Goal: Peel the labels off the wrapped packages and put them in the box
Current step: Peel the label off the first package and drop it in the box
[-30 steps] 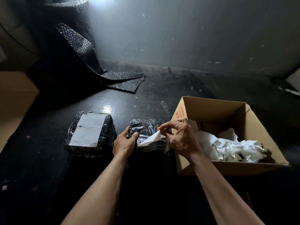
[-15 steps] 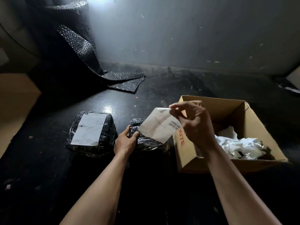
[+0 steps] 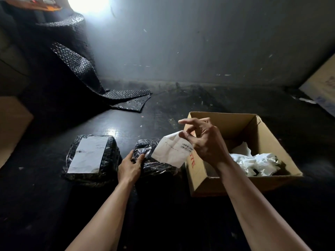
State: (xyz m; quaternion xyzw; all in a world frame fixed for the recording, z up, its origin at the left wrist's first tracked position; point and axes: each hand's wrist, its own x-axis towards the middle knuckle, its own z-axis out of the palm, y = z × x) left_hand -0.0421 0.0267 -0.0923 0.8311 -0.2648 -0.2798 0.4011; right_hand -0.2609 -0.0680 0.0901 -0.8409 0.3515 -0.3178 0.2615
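Observation:
A small package [image 3: 154, 160] in black bubble wrap lies on the dark floor; my left hand [image 3: 129, 164] grips its left end. My right hand [image 3: 201, 142] is raised just left of the open cardboard box [image 3: 253, 183] and pinches a white label [image 3: 172, 151] with a barcode, which hangs free above the small package. A larger wrapped package [image 3: 112, 160] lies to the left with a white label [image 3: 88, 153] stuck on its top. Several crumpled white labels [image 3: 257, 162] lie inside the box.
A roll of black bubble wrap [image 3: 72, 57] stands at the back left, its loose end [image 3: 130, 99] trailing on the floor. Cardboard [image 3: 10, 129] sits at the left edge and another carton [image 3: 322, 87] at the far right. A grey wall closes the back.
My right hand has pulled the label off the small package and lifted it up and to the right, beside the box. My left hand has stayed on the package.

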